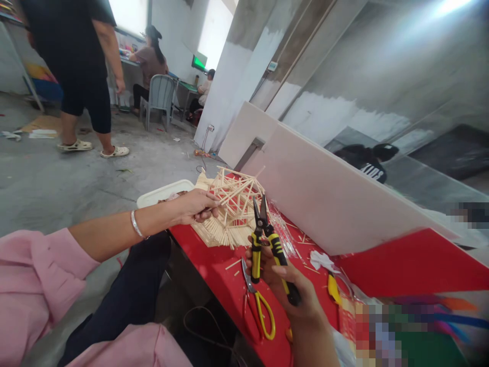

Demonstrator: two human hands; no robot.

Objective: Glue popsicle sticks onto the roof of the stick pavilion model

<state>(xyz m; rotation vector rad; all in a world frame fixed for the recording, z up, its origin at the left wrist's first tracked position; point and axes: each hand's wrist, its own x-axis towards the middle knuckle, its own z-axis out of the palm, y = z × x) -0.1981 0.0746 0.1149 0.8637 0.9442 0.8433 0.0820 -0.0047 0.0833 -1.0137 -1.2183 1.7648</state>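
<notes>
In my right hand (282, 275) is a pair of cutting pliers (263, 239) with black and yellow handles, its jaws spread and pointing up. My left hand (200, 206) is closed at the left side of a lattice of thin wooden sticks (239, 191), with its fingertips pinched on a stick there. The lattice stands on a layer of sticks laid side by side (225, 235) on the red table (206, 262). Below the pliers lie scissors (256, 306) with yellow handles.
Clear plastic wrapping (284, 232), stick offcuts and a yellow-handled tool (333, 289) lie on the right of the table. A white board (305, 188) leans along its far side. A white tray (162, 192) sits behind my left wrist. One person (72, 61) stands on the left; others sit farther back.
</notes>
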